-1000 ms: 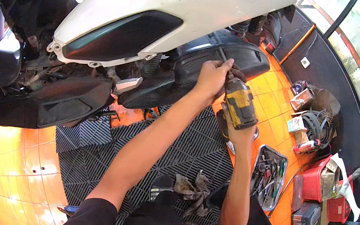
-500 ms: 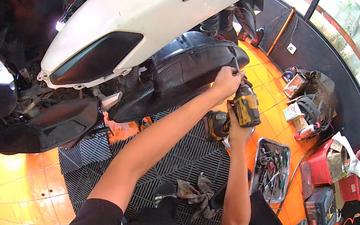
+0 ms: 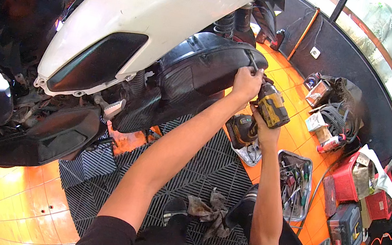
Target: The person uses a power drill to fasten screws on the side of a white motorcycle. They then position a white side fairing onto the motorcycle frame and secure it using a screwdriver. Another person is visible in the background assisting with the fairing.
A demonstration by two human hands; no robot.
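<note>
i am observing a cordless driver (image 3: 272, 108) with a yellow-and-black housing and a dark, blocky base (image 3: 242, 129). it is sitting in mid-air beside the right end of a scooter's black casing (image 3: 196, 73), above the orange floor (image 3: 294, 92). its slim shaft (image 3: 253, 61) is pointing away from the person and leftward, the long axis running obliquely toward the casing. the right hand (image 3: 265, 127) is wrapping the handle; the left hand (image 3: 247, 84) is pinching the shaft. whether the tip is touching, i cannot tell.
</note>
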